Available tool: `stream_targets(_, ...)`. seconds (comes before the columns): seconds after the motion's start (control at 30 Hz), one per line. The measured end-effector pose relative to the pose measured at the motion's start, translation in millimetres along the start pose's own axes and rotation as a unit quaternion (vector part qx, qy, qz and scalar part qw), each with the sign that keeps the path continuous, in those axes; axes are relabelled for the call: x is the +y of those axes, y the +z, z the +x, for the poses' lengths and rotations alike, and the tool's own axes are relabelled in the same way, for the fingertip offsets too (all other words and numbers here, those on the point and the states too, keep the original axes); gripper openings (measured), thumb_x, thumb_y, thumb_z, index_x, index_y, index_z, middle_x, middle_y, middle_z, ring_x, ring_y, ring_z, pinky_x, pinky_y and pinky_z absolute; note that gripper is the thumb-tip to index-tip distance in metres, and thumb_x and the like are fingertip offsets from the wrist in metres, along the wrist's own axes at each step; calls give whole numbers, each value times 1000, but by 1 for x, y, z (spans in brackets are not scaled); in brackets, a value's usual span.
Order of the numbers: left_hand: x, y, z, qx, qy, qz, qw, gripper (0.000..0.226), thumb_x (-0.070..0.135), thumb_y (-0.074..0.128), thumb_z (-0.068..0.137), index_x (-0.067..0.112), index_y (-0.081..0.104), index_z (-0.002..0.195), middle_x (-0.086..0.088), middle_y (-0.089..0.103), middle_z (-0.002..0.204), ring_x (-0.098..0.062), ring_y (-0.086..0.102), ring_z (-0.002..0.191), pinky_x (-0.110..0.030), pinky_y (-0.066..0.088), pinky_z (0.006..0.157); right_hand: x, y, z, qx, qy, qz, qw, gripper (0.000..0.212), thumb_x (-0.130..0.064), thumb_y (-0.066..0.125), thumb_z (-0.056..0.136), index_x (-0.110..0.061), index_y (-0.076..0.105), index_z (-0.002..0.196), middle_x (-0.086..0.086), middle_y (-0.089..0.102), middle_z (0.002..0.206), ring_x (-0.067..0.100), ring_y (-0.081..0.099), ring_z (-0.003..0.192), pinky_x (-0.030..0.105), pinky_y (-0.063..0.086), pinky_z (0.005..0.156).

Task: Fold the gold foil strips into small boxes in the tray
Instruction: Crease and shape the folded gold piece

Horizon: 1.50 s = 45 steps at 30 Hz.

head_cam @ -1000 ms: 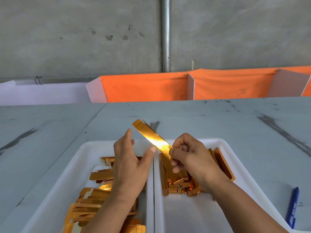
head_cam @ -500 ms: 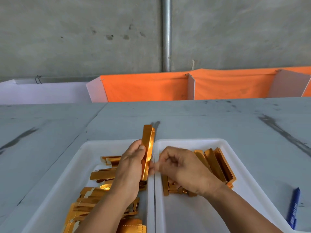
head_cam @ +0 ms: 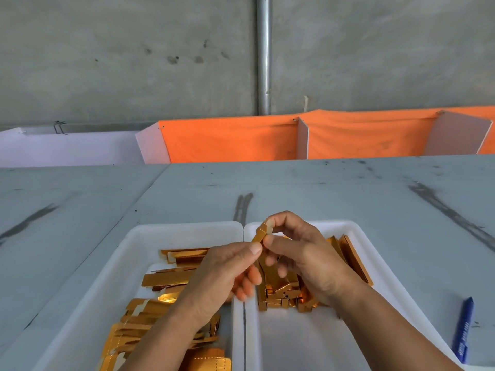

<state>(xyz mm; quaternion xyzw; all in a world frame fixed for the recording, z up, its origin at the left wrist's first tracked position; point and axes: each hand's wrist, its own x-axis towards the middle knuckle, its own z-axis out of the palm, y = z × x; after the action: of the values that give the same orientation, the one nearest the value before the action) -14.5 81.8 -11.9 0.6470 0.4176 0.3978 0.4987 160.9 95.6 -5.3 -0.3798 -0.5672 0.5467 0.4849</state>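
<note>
- Both forearms come up from the bottom edge, the left from 7 o'clock and the right from 5 o'clock. They meet above the seam between two trays.
- The left hand (head_cam: 222,271) has its fingers curled and its thumb tip pressed against the middle of the gold foil strip (head_cam: 261,234). Its lower fingers are blurred.
- The right hand (head_cam: 302,258) pinches the strip's upper end between thumb and forefinger, with the other fingers curled by its lower part.
- The strip is held in the air, its top leaning toward 1 o'clock.
- The grey bench (head_cam: 321,188) carries everything.
- The left tray (head_cam: 187,227), at 7 o'clock, holds flat strips (head_cam: 166,279).
- The right tray (head_cam: 334,224), at 5 o'clock, holds folded boxes (head_cam: 351,258), partly hidden behind the right hand.
- A blue pen (head_cam: 463,330) lies on the bench at 4 o'clock, just beside the right tray.
</note>
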Motion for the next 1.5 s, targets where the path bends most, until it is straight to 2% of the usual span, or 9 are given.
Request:
stream_targets(0.13, -6, 3, 1, 114, 37, 103, 987, 36, 64, 55, 77, 43, 65, 104, 12, 69, 89, -3, 66, 86, -17, 50, 70, 2, -3, 2, 54, 10, 12, 998, 9, -17, 70, 91, -14, 63, 85, 11, 60, 65, 17, 52, 49, 24, 43, 47)
stream_targets(0.27, -10, 8, 3, 159, 57, 211, 963, 66, 75, 62, 64, 49, 46, 123, 25, 60, 99, 10, 55, 96, -5, 44, 71, 2, -2, 2, 95, 33, -9, 995, 21, -26, 73, 89, -12, 58, 85, 11, 61, 59, 18, 47, 44, 24, 42, 47)
stream_targets(0.37, -13, 12, 6, 165, 79, 251, 951, 71, 82, 56, 59, 48, 46, 120, 25, 59, 100, 4, 57, 96, -7, 47, 69, 2, 4, 1, 81, 35, -44, 995, 25, -32, 72, 90, -16, 59, 76, 3, 62, 57, 15, 46, 43, 23, 42, 47)
stream_targets(0.5, -20, 9, 8, 179, 94, 268, 942, 39, 59, 63, 78, 44, 53, 113, 22, 61, 97, -3, 61, 93, -15, 52, 72, -1, 7, 0, 80, 45, -58, 994, 35, -36, 57, 98, -13, 66, 73, 8, 68, 69, 25, 49, 56, 26, 44, 51)
stream_targets(0.6, -20, 9, 7, 178, 92, 262, 944, 41, 63, 61, 76, 44, 49, 110, 21, 58, 96, -5, 59, 92, -17, 52, 70, -2, 8, -1, 78, 51, -79, 993, 36, -31, 54, 100, -17, 67, 69, 10, 65, 65, 20, 49, 52, 25, 44, 52)
stream_targets(0.87, -20, 9, 8, 194, 102, 311, 925, 41, 69, 43, 75, 32, 47, 91, 14, 43, 73, -7, 46, 69, -14, 33, 57, 3, 10, -2, 124, -1, -145, 982, 17, -31, 61, 95, -22, 63, 81, -1, 58, 60, 9, 52, 51, 24, 45, 51)
stream_targets(1.03, -20, 8, 10, 211, 74, 356, 907, 47, 71, 37, 77, 32, 44, 102, 15, 42, 74, -8, 47, 67, -13, 32, 53, 6, 15, -6, 138, -102, -264, 949, 12, -23, 67, 91, -32, 69, 83, -15, 65, 72, 2, 53, 56, 11, 45, 54)
stream_targets(1.2, -21, 8, 11, 211, 83, 401, 888, 52, 75, 25, 75, 33, 43, 101, 13, 43, 73, -6, 48, 65, -12, 32, 52, 8, 16, -6, 127, -129, -348, 920, 13, -24, 67, 92, -26, 74, 103, -15, 66, 88, 0, 58, 82, 7, 45, 69)
stream_targets(1.5, -19, 11, 9, 193, 100, 496, 841, 36, 58, 38, 91, 30, 43, 114, 15, 45, 88, -5, 50, 73, -11, 36, 55, 9, 17, -6, 98, -104, -439, 887, 14, -24, 60, 93, -30, 69, 102, -16, 57, 71, 1, 53, 66, 11, 40, 64)
